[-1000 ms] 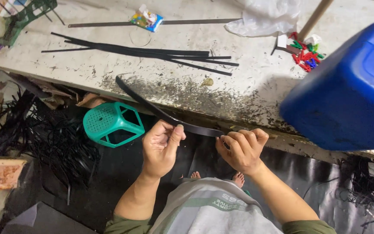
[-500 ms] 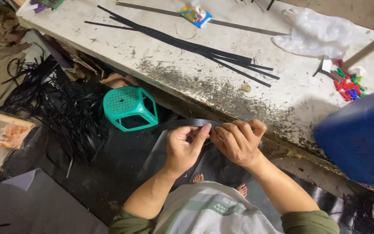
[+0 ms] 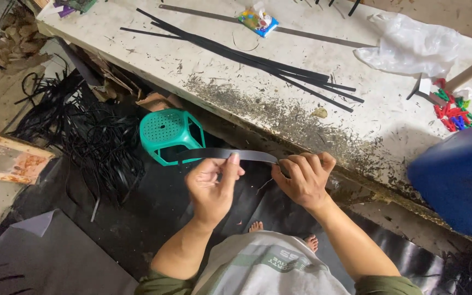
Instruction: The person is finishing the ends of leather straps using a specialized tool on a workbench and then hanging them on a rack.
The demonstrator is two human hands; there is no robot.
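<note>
Hands meet just below the bench (image 3: 279, 117) edge, forearms angled in, both closed on one flat black strip (image 3: 236, 154). Left hand (image 3: 212, 184) pinches it under the thumb, while right hand (image 3: 303, 178) curls its fingers round the end. Beyond the left grip, the strip runs out across a green stool (image 3: 170, 134).

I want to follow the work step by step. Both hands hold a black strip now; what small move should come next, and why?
Probably the left hand slides further left along the black strip. Its thumb pinches the strip close to the right hand, while the long free end hangs unsupported over the green stool.
</note>
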